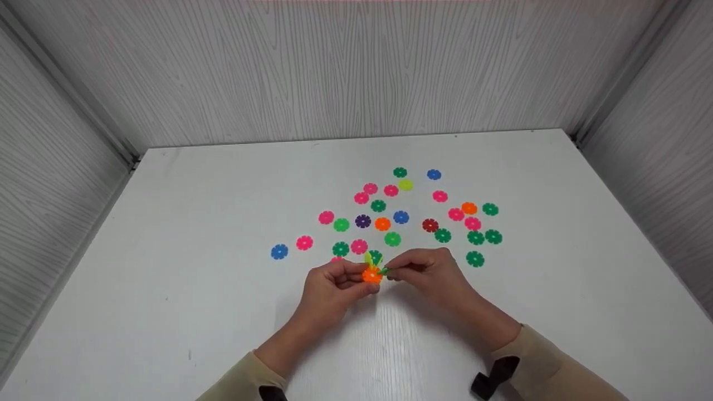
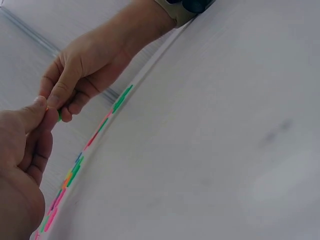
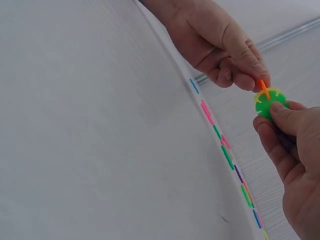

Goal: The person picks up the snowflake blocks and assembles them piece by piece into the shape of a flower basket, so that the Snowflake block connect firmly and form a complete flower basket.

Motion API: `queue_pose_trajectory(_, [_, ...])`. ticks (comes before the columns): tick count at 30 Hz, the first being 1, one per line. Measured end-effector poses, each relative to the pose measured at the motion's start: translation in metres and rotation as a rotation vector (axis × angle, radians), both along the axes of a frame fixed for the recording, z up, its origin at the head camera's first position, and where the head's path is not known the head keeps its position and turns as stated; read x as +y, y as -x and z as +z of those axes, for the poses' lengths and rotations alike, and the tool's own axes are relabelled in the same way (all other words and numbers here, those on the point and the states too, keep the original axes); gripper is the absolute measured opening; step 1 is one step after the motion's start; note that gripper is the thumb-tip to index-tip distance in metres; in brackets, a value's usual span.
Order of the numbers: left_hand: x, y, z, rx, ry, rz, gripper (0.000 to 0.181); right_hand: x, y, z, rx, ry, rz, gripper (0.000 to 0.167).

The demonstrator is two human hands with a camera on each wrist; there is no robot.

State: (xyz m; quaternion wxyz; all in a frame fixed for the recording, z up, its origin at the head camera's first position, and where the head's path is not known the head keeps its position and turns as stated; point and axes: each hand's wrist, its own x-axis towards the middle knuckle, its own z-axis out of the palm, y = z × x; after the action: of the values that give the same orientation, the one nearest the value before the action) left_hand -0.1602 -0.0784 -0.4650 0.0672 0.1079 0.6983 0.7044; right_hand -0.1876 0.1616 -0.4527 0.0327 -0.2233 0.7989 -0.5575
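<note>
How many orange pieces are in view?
3: one orange piece in the left hand, a second right of the purple piece, a third farther right. More may be hidden.

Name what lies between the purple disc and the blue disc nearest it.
An orange disc lies between the purple disc and that blue disc, as the head view shows.

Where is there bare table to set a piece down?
Two broad patches of table: left, between the leftmost blue disc and the left wall; right, between the rightmost green disc and the right wall. Crowded: the middle, where scattered discs spread beyond the left hand and right hand.
</note>
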Motion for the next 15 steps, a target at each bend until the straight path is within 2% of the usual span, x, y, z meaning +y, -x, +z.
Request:
queue_pose_trajectory(3, [0.0,0.001,0.0,0.018,0.012,0.003,0.041,0.003,0.002,-0.001,-0.011,0.009,0.014,0.016])
queue_pose_trajectory(5, [0.0,0.002,0.0,0.021,0.019,-0.001,0.054,0.005,0.004,-0.001,-0.027,0.012,0.031,0.016])
queue_pose_trajectory(9, [-0.004,0.004,-0.002,0.029,0.048,-0.05,0.075,0.01,0.007,0.0,-0.057,0.011,0.076,0.019])
queue_pose_trajectory(12, [-0.006,0.005,-0.002,0.032,0.064,-0.095,0.075,0.014,0.009,0.001,-0.05,-0.001,0.112,0.02])
queue_pose_trajectory(15, [-0.005,0.005,-0.001,0.011,0.056,-0.109,0.069,0.015,0.011,0.0,-0.021,-0.014,0.134,0.02])
